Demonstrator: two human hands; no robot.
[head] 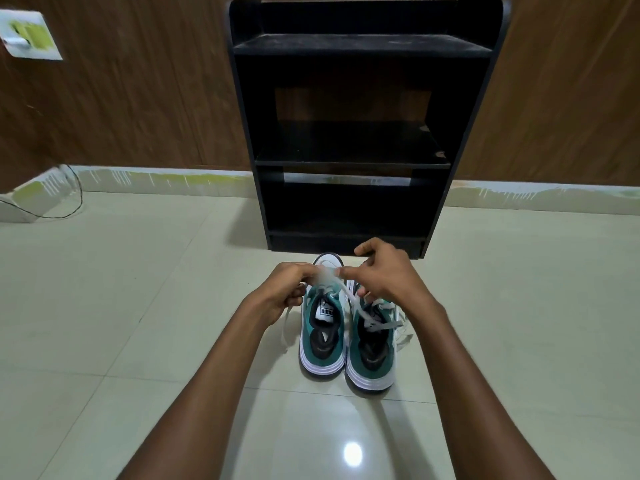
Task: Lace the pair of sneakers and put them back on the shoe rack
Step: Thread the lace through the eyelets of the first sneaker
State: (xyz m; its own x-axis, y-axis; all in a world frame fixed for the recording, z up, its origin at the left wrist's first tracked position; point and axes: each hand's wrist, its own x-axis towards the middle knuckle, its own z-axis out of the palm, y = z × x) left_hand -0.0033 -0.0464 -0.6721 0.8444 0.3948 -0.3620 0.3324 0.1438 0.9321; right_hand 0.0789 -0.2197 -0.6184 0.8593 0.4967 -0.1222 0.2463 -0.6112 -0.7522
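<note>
Two green-and-white sneakers stand side by side on the tiled floor, heels toward me: the left sneaker [322, 344] and the right sneaker [373, 355]. My left hand [282, 292] and my right hand [381, 271] hover over the left sneaker's front, both pinching its white lace [346, 292], which is blurred between the fingertips. A loose lace end trails down past my left wrist. The right sneaker's laces lie loose across its tongue and spill to the right. The black shoe rack [349, 161] stands just behind the sneakers, its shelves bare.
A brown wood-panelled wall runs behind the rack with a pale skirting along the floor. A thin black cable [74, 192] loops on the floor at far left, below a wall socket plate [29, 36]. Glossy tiles stretch on both sides of the sneakers.
</note>
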